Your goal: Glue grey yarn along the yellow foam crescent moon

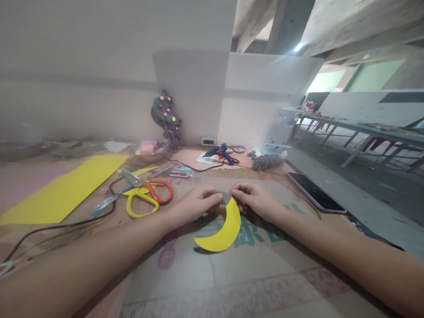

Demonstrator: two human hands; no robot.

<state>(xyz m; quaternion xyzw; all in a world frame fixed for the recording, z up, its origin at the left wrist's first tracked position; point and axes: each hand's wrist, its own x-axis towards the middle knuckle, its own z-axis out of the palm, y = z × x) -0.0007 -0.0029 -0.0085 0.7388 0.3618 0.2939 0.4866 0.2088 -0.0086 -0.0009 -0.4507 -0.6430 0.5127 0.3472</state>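
Note:
A yellow paper crescent [228, 229] hangs in front of me, just above the printed board on the table, with its lower tip pointing left. Its upper end is covered in grey, which looks like wrapped yarn [225, 197]. My left hand [207, 201] has thumb and fingers closed on the grey part from the left. From the right, my right hand [250, 198] pinches the crescent's upper end; its lower fingers are partly hidden behind the paper.
Left of my hands lie scissors [142, 206] with yellow and orange handles and a yellow sheet [76, 187]. Behind are a blue glue gun [222, 153], grey yarn [266, 161] and a decorated grey crescent [162, 111] against the wall. A phone [316, 192] lies right.

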